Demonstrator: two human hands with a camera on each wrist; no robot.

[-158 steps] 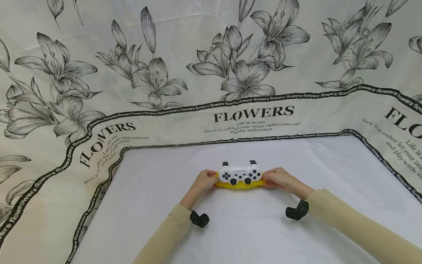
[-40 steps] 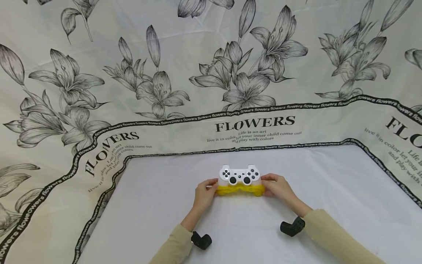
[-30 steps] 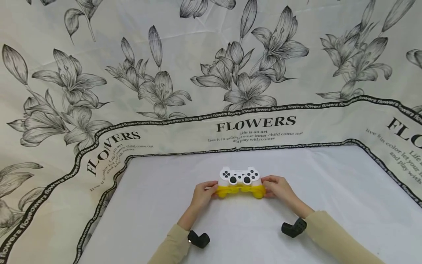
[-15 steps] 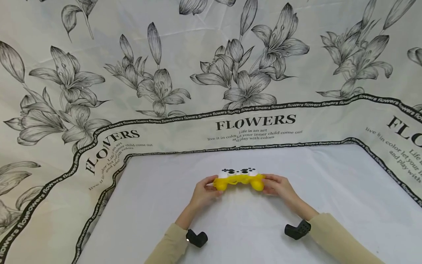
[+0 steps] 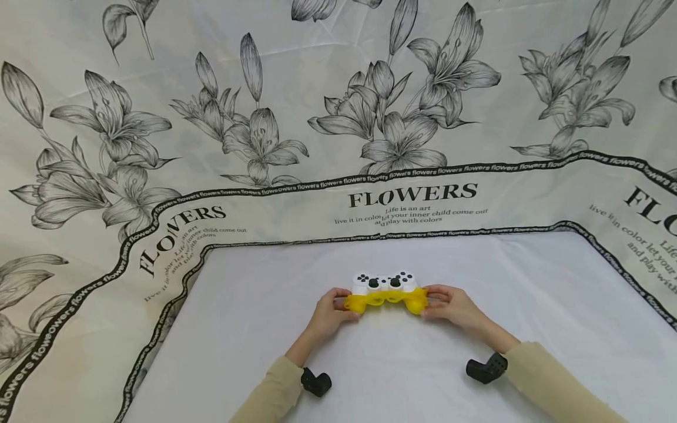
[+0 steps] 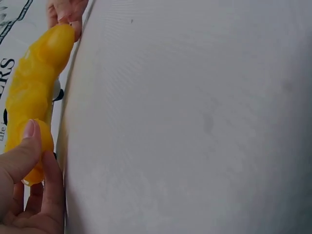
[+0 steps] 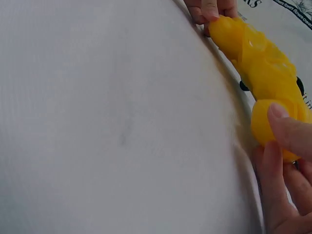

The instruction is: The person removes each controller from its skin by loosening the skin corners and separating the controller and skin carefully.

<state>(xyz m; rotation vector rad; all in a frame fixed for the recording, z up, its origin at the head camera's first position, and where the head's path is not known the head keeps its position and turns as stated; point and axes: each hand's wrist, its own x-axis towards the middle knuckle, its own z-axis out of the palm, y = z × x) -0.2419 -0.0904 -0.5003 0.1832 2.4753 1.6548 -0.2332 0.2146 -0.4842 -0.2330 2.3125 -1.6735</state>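
Observation:
A white game controller (image 5: 384,286) with dark buttons and thumbsticks is partly covered by a yellow, soft-looking sleeve (image 5: 416,302). Yellow wraps its grips and near side, while the white button face shows above. My left hand (image 5: 325,317) pinches the left grip; in the left wrist view the thumb presses the yellow sleeve (image 6: 30,92) with fingers underneath. At the other end my right hand (image 5: 458,309) holds the right grip, its thumb on the yellow sleeve (image 7: 270,80) in the right wrist view. Most of the controller's underside is hidden in the head view.
A white cloth-covered table (image 5: 402,376) lies beneath the hands. Behind and around it rises a backdrop (image 5: 296,217) printed with lilies and the word FLOWERS. A black wrist camera (image 5: 316,382) sits on the left wrist, another black camera (image 5: 486,368) on the right.
Earlier, yellow showed only along the controller's near edge; now it covers the grips. Over the last second the button face has tipped away, then slightly back up. Both hands still hold the controller.

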